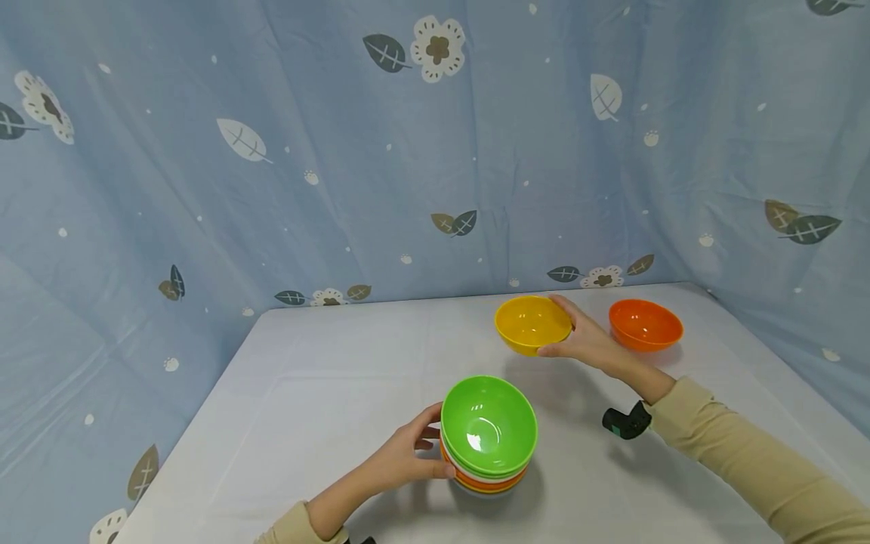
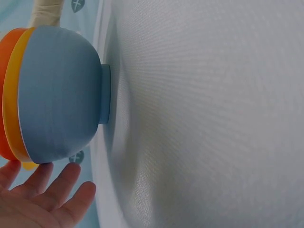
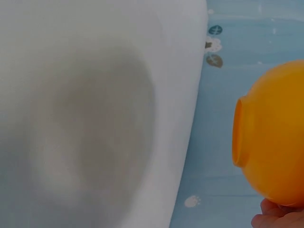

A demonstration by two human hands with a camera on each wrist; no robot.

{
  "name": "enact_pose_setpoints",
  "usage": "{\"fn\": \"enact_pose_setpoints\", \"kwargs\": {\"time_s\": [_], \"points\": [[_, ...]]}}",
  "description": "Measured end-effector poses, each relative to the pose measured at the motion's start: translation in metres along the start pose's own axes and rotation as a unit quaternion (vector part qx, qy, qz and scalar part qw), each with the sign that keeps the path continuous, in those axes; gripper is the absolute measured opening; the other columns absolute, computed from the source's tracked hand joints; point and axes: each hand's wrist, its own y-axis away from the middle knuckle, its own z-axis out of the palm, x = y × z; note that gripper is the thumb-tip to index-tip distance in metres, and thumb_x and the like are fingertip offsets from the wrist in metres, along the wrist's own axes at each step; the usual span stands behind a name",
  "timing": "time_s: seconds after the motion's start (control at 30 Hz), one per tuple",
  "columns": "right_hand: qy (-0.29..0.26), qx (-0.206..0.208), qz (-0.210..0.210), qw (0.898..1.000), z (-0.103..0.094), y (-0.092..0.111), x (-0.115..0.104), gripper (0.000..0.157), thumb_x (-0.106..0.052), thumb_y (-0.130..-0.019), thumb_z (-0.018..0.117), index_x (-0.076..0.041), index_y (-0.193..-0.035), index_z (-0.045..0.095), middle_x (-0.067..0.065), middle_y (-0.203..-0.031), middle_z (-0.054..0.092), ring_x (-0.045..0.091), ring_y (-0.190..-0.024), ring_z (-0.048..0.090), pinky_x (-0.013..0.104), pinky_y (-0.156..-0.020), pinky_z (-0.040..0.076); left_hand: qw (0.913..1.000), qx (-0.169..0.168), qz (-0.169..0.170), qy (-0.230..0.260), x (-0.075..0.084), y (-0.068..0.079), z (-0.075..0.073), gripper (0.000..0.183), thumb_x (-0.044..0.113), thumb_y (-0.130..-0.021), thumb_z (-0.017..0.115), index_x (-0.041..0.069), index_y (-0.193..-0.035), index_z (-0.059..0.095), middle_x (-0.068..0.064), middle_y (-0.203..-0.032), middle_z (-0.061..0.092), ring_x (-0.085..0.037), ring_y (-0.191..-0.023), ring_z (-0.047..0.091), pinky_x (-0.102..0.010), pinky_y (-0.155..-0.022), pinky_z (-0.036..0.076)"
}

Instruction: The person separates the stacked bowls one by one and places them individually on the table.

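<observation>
Up off the table, a yellow bowl point(image 1: 529, 323) is held by its right side in my right hand point(image 1: 586, 341), thumb at the near side and fingers at the far rim. Its round foot point(image 3: 240, 133) faces the table in the right wrist view. Nearer to me stands a stack of nested bowls with a green bowl point(image 1: 485, 427) on top. My left hand point(image 1: 408, 451) cups the stack's left side, thumb in front and fingers behind. The left wrist view shows an orange bowl point(image 2: 9, 90), another yellow bowl and a blue bowl point(image 2: 61, 95) at the bottom, fingertips right at their sides.
A separate orange bowl point(image 1: 646, 325) sits at the back right of the white-covered table point(image 1: 340, 363), beyond my right forearm. A black wrist device point(image 1: 627, 420) sticks out under the right cuff. Behind the table hangs a blue patterned curtain point(image 1: 326, 151).
</observation>
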Motion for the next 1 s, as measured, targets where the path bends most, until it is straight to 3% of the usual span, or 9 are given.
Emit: {"fn": "enact_pose_setpoints", "kwargs": {"time_s": [0.47,1.0], "points": [[0.002,0.008,0.028,1.0,0.0,-0.006,0.017,0.11,-0.041,-0.071,0.076,-0.004,-0.147,0.006,0.022,-0.149,0.014,0.04,-0.13,0.024,0.059,-0.104,0.02,1.0,-0.001,0.001,0.003,-0.001,0.001,0.0,0.082,0.031,-0.075,0.075,0.018,-0.142,0.03,-0.006,-0.134,0.045,-0.02,-0.111,0.053,-0.035,-0.091,0.044],[-0.002,0.02,0.033,0.999,0.005,-0.013,0.036,0.111,-0.04,-0.07,0.077,-0.002,-0.146,0.006,0.023,-0.149,0.012,0.04,-0.131,0.023,0.058,-0.106,0.018,1.0,0.002,0.002,-0.008,-0.002,0.0,0.001,0.081,0.03,-0.075,0.075,0.02,-0.141,0.031,-0.005,-0.132,0.047,-0.019,-0.11,0.053,-0.035,-0.091,0.045]]}}
